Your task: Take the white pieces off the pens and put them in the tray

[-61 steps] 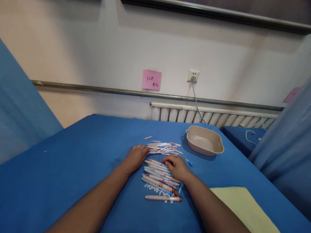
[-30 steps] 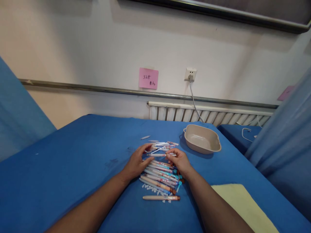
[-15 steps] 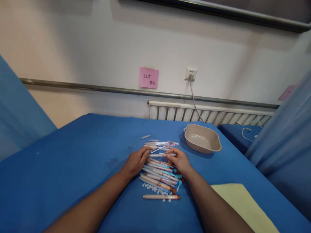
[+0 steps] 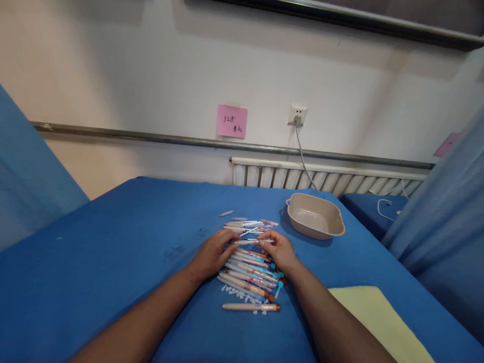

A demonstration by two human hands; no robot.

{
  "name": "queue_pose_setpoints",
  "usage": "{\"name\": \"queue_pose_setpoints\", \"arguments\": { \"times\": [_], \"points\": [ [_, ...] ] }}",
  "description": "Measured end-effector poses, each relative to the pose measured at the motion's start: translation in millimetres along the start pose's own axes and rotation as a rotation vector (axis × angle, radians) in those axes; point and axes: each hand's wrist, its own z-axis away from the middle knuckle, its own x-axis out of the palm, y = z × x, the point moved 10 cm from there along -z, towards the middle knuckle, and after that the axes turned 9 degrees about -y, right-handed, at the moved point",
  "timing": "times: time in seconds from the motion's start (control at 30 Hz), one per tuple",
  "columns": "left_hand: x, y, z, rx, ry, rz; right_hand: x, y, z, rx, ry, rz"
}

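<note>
A slim white pen part with reddish print [image 4: 247,242] lies level between my two hands. My right hand [image 4: 280,252] pinches its right end between thumb and fingers. Around its left end, the thumb and fingers of my left hand [image 4: 215,254] close, partly hiding that tip. Just below the hands are several pens [image 4: 247,275] in a stacked row, with beige, clear, brown and blue parts. Beyond the hands lie loose pen barrels and thin white refills [image 4: 251,223]. One beige pen [image 4: 249,306] rests apart, nearest me.
A beige plastic basin [image 4: 315,217] stands to the right at the back. Small white pieces [image 4: 242,296] are scattered beside the pens. A yellow cloth [image 4: 374,312] lies at front right on the blue-covered table [image 4: 124,242]. Two grey pen grips [image 4: 227,214] lie farther back.
My left thumb and fingers have spread a little and shifted slightly right along the pen part. My right hand keeps its pinch in the same place.
</note>
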Motion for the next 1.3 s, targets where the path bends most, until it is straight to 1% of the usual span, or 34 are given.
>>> {"name": "queue_pose_setpoints", "arguments": {
  "times": [0.07,0.13,0.23,0.3,0.33,0.4,0.43,0.57,0.63,0.73,0.8,0.87,0.97,1.1,1.17,1.23,1.3],
  "points": [
    [5,-2,-1,-0.017,-0.043,-0.024,1,0,0,-0.002,-0.006,0.006],
    [7,-7,-1,-0.070,-0.059,-0.043,2,0,0,-0.002,-0.014,0.014],
    [1,-8,0,-0.077,0.002,-0.015,1,1,-1,-0.006,-0.011,0.021],
    [-4,-2,1,-0.024,0.049,0.008,1,1,-1,-0.009,-0.012,0.016],
    [-4,1,1,0.004,0.051,0.009,2,2,-1,-0.011,-0.018,0.010],
    [-2,4,1,0.029,0.032,-0.007,3,3,-1,-0.012,-0.036,-0.008],
    [0,2,1,0.019,0.023,-0.015,3,4,-2,-0.012,-0.039,-0.014],
    [4,-13,1,-0.084,0.009,0.004,-1,5,-2,-0.011,-0.008,-0.003],
    [4,-17,1,-0.106,0.013,0.031,-1,5,-3,-0.013,-0.002,0.008],
    [8,-13,0,-0.067,-0.026,0.031,-1,4,-3,-0.023,0.003,0.031],
    [9,-12,0,-0.041,-0.039,-0.004,-3,3,-3,-0.028,0.025,0.041],
    [5,-15,0,-0.039,-0.018,-0.039,-8,2,-3,-0.034,0.064,0.042],
    [1,-28,-1,-0.062,0.007,-0.084,-18,1,-3,-0.044,0.140,0.057],
    [-4,-52,-1,-0.147,0.026,-0.164,-33,4,-3,-0.030,0.216,0.114],
    [-6,-58,-1,-0.177,0.026,-0.189,-39,6,-4,-0.043,0.251,0.152],
    [-5,-59,-1,-0.181,0.013,-0.193,-43,9,-5,-0.061,0.259,0.208],
    [-4,-53,-2,-0.159,0.005,-0.180,-40,11,-7,-0.077,0.230,0.276]
  ]
}}
